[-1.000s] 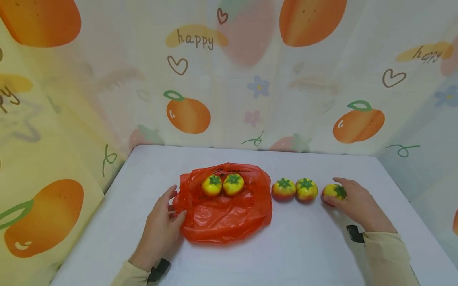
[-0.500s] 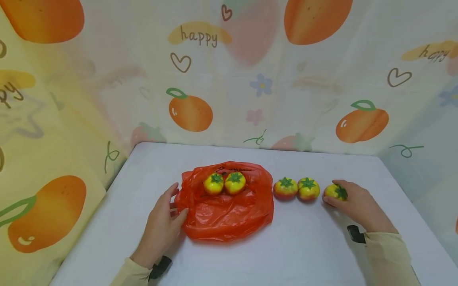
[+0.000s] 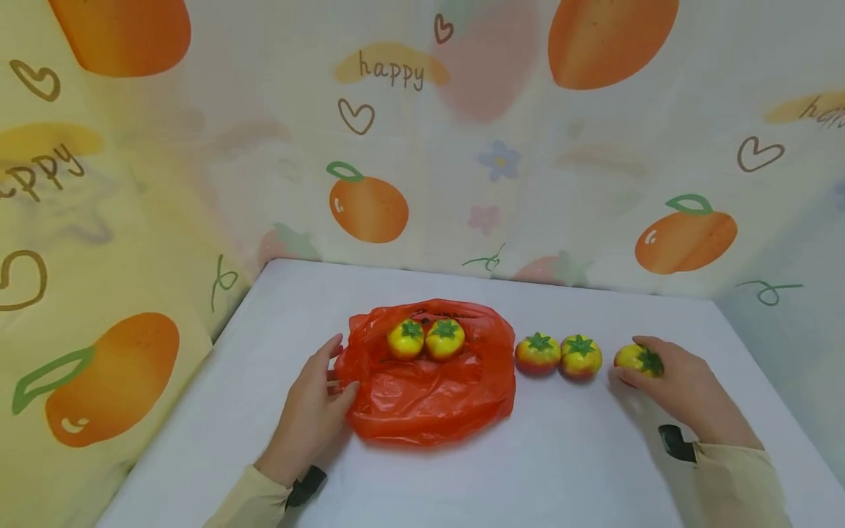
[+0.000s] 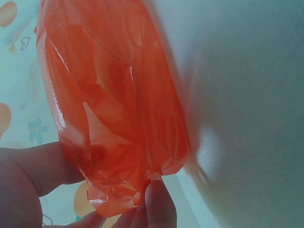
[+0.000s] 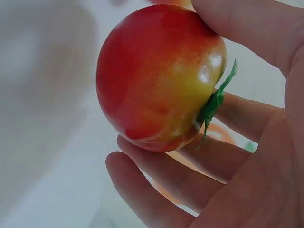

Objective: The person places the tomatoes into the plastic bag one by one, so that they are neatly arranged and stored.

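My left hand [image 3: 306, 414] grips the left edge of a red plastic bag [image 3: 422, 400]; in the left wrist view the thin, crinkled bag [image 4: 114, 95] bunches between thumb and fingers. The bag's mouth faces up, and two yellow tomatoes [image 3: 405, 339] with green leafy tops sit in it. Over at the right, my right hand [image 3: 693, 385] holds a red-and-yellow tomato [image 5: 156, 80] between thumb and fingers. Its green top is turned toward the palm in the right wrist view, and it looks tilted there.
Two more tomatoes [image 3: 538, 353] stand side by side between the bag and my right hand. All of this is on a white table [image 3: 475, 477]. A fruit-patterned curtain [image 3: 277, 183] rises behind the table and along its sides.
The head view has turned a little to the left, so the scene has slid rightward. Both hands keep their hold on the bag and the tomato.
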### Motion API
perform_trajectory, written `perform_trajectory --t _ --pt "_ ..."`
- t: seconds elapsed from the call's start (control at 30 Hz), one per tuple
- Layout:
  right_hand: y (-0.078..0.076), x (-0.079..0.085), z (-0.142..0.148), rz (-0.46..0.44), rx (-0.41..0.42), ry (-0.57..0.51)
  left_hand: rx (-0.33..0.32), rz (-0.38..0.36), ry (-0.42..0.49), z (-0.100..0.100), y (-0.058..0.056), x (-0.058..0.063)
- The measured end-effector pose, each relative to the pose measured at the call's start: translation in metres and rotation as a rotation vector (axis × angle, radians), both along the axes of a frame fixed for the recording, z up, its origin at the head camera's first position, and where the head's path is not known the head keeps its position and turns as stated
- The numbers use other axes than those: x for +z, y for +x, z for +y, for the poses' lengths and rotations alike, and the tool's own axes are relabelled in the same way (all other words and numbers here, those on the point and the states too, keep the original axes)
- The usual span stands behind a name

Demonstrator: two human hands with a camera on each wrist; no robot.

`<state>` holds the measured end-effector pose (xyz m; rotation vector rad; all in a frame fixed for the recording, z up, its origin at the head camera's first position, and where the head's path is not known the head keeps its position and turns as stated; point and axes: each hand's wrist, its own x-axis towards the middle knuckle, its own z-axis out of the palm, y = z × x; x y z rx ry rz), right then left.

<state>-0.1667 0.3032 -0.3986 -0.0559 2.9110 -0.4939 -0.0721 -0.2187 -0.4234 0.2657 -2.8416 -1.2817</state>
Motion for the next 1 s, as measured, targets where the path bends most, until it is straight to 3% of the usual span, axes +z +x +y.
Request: perform_trajectory --t 0.13,0.37,0.57,0.73,1.0 --pt "0.009 0.014 -0.012 0.036 0.034 -0.028 -0.023 0.016 -0.008 0.002 -0.001 -0.002" --pt "0.013 0.044 -0.064 0.209 0.173 -0.087 -0.042 0.045 -0.033 0.0 0.001 -0.004" --pt "0.011 0.069 -0.118 0.21 0.255 -0.138 -0.043 0.059 -0.034 0.0 0.001 -0.005" --pt "0.012 0.079 -0.161 0.212 0.346 -0.151 -0.041 0.072 -0.036 0.0 0.001 -0.007" --pt "0.021 0.08 -0.214 0.22 0.447 -0.183 -0.048 0.079 -0.025 0.001 0.002 -0.007"
